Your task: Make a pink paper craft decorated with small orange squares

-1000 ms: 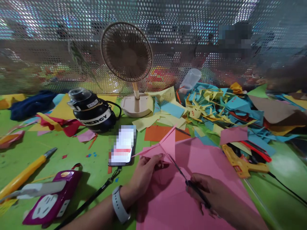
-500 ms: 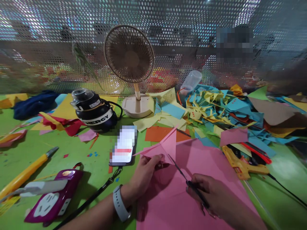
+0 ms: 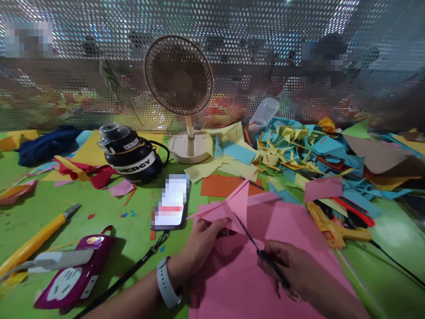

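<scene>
My left hand [image 3: 207, 239], with a pale watch band on its wrist, pinches the lower left edge of a folded pink paper piece [image 3: 238, 206]. Fingers of my right hand [image 3: 287, 266] are wrapped round dark scissors [image 3: 274, 268]. The blades point up and left, and their tips are at the pink piece's lower part, just right of my left fingertips. Whether the blades are parted is too small to tell. Beneath both hands lies a large pink sheet [image 3: 299, 230] on the green table [image 3: 133, 248].
A phone [image 3: 171, 201] and black bottle [image 3: 133, 155] lie left of the sheet; a fan [image 3: 179, 75] stands behind. Further left are a purple power strip [image 3: 76, 274] and yellow-handled cutter [image 3: 40, 239]. Paper scraps [image 3: 288, 146] and a yellow glue gun [image 3: 332, 228] are right.
The folded pink piece and my left fingertips have shifted slightly right and down. My right hand and the scissors have hardly moved.
</scene>
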`<state>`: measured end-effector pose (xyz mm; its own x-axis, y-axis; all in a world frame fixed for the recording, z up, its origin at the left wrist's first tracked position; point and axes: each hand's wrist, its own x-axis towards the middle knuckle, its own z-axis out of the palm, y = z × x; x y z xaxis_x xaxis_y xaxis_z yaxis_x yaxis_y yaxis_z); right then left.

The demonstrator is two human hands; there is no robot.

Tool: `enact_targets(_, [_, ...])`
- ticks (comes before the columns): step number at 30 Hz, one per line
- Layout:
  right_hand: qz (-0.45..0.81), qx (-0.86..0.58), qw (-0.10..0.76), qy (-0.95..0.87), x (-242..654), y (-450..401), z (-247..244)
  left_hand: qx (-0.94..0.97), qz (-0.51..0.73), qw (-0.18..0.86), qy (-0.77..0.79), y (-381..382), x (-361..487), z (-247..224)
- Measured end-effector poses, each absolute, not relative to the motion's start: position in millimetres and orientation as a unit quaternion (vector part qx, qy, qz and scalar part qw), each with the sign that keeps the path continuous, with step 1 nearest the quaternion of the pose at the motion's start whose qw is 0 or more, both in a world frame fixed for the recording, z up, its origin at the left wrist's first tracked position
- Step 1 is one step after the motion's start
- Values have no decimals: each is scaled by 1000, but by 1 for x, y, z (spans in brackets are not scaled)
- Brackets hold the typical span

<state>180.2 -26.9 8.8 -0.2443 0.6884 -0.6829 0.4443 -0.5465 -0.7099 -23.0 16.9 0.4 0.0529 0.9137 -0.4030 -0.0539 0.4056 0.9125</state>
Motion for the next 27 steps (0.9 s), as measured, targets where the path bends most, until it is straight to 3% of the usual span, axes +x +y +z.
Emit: enact_targets(27, [623, -621, 120, -460, 180, -30, -2, 411, 351, 638, 548, 13, -23, 1])
